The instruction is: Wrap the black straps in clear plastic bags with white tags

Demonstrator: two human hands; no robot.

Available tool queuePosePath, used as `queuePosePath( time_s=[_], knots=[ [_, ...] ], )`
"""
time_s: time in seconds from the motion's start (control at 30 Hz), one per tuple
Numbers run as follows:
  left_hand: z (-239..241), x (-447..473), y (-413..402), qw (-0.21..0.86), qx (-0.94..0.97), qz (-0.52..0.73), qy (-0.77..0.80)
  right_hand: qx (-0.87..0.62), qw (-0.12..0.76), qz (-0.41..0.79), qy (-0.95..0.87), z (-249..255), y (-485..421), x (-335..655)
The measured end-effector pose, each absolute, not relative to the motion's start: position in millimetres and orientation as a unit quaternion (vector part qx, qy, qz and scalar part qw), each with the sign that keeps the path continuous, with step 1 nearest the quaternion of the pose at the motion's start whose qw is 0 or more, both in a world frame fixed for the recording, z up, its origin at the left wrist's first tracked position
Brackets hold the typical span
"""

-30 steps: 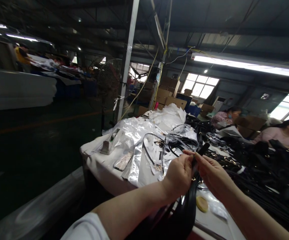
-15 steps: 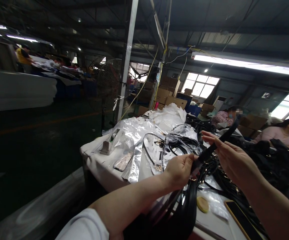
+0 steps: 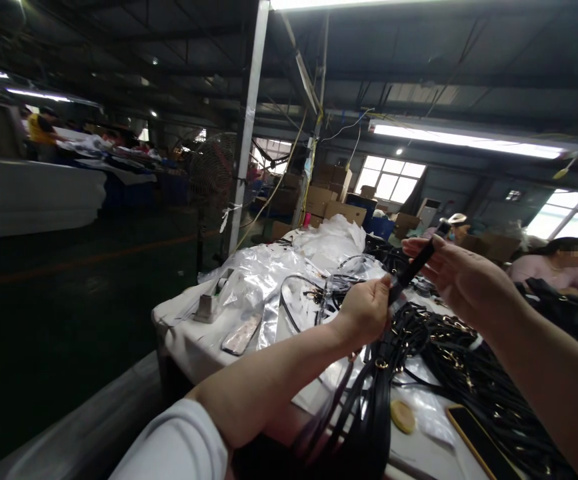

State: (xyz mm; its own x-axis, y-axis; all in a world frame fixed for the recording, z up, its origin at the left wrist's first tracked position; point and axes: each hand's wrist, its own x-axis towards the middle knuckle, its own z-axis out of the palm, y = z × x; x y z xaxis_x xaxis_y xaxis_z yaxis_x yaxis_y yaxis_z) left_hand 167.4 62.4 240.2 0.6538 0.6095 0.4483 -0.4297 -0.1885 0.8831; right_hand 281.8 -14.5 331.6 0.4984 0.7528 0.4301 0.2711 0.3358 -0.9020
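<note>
Held the strap slantwise above the table, rising from lower left to upper right. Gripped its lower part firmly in the left hand, with the thumb on top. Pinched it higher up between thumb and fingers of the right hand, with a short end poking out above. Had black straps hanging below the left hand, with a gold ring at their top.

Saw a heap of thin black cords and gold hooks to the right, near the right forearm. Spotted a yellow disc just beside the hanging straps, and an orange-edged phone farther right. Noticed clear bags toward the far side, with a pale slab and a metal block nearer the left edge.

Made out a co-worker in pink beyond the heap, cardboard boxes behind the table, and a fan beside a pole.
</note>
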Motion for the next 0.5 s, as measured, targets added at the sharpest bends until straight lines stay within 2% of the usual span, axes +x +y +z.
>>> queuePosePath(
  time_s=[0.17,0.37,0.5],
  knots=[
    [262,169,63,0.682,0.596,0.422,0.028,-0.558,0.619,0.165,-0.528,331,-14,264],
    [277,164,67,0.662,0.621,0.420,0.005,-0.502,0.687,0.102,-0.515,355,-20,261],
    [284,167,67,0.646,0.637,0.422,-0.017,-0.522,0.656,0.100,-0.536,364,-20,260]
  ],
)
